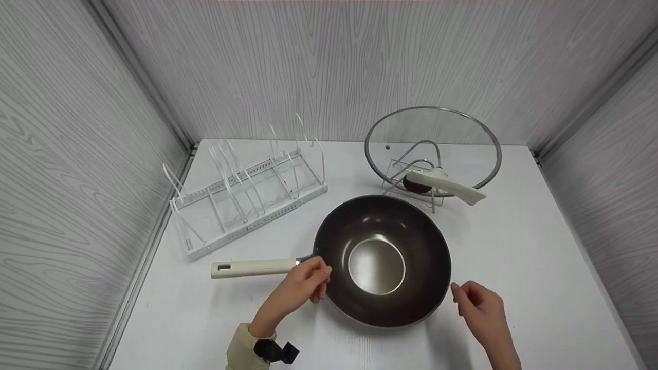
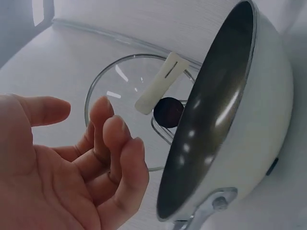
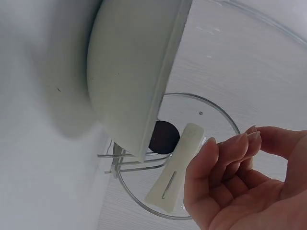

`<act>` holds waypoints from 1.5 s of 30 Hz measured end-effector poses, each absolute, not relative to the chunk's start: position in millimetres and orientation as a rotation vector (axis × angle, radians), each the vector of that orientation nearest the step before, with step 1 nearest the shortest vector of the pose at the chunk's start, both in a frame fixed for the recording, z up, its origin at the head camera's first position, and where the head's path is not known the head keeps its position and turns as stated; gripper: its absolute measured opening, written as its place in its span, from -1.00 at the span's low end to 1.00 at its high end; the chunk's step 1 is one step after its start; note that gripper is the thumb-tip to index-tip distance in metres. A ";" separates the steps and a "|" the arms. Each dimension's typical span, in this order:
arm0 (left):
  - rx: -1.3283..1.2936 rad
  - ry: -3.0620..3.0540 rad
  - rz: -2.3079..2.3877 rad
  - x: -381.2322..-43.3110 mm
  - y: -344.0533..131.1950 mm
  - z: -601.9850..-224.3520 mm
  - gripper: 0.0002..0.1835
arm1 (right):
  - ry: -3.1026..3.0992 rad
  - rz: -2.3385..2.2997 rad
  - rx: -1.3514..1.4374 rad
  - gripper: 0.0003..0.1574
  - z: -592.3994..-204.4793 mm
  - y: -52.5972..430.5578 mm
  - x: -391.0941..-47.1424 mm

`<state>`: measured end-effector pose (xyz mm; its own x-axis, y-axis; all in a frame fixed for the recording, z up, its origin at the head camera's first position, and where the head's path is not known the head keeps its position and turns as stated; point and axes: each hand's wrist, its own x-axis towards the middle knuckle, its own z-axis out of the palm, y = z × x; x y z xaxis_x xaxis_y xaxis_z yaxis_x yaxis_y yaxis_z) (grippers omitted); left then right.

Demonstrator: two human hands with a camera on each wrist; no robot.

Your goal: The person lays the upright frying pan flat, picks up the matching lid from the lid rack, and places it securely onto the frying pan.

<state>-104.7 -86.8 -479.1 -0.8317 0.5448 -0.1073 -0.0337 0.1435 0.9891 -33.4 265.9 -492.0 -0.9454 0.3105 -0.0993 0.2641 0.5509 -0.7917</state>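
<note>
A wok point(image 1: 378, 262), dark inside and cream outside, sits mouth up on the white table, its cream handle point(image 1: 254, 268) pointing left. My left hand point(image 1: 302, 282) is at the wok's left rim near the handle joint. In the left wrist view its fingers point(image 2: 129, 158) are loosely bent, with a gap to the thumb and nothing held. To the right of the rim is my right hand point(image 1: 480, 308). The right wrist view shows its fingers point(image 3: 223, 160) loosely curled, thumb close to the fingertips, holding nothing.
Behind the wok, a glass lid point(image 1: 465, 121) with a cream handle point(image 1: 444, 184) and dark knob leans upright on a wire stand point(image 1: 433, 203). A white wire rack point(image 1: 272, 216) stands at the back left. Grained panels point(image 1: 257, 61) enclose the table's back and sides.
</note>
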 end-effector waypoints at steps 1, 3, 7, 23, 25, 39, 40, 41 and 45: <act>0.509 2.024 1.713 -104.2 -83.9 -471.3 -0.69 | -2.712 1.356 -0.480 -0.66 -489.7 267.5 -35.0; 0.544 2.096 1.683 -103.7 -78.5 -458.2 -0.70 | -2.695 1.322 -0.432 -0.66 -485.8 270.6 -38.3; 0.615 2.219 1.645 -111.8 -68.1 -455.7 -0.74 | -2.657 1.270 -0.343 -0.67 -478.8 277.1 -45.4; 0.815 2.774 1.321 -157.3 -12.4 -413.2 -0.78 | -2.508 1.043 -0.090 -0.76 -440.3 294.6 -83.2; 0.830 2.789 1.312 -162.8 -7.0 -412.0 -0.78 | -2.473 1.007 -0.055 -0.80 -439.2 296.3 -90.3; 0.860 2.949 1.233 -211.3 37.5 -421.8 -0.81 | -2.213 0.707 0.113 -0.88 -446.3 307.1 -146.1; 0.851 2.969 1.207 -215.6 40.7 -424.5 -0.80 | -2.203 0.699 0.118 -0.88 -448.0 307.5 -150.9; 0.840 2.991 1.175 -220.1 43.7 -427.5 -0.79 | -2.193 0.696 0.123 -0.87 -449.7 307.7 -155.7; 0.793 3.033 1.089 -238.0 55.0 -440.3 -0.77 | -2.162 0.688 0.166 -0.85 -457.4 309.6 -174.6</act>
<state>-238.0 55.0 -440.3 -0.8710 0.3752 0.3171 0.4912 0.6730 0.5529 -174.6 309.6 -457.4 -0.6389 0.1165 0.7604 -0.3445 0.8405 -0.4182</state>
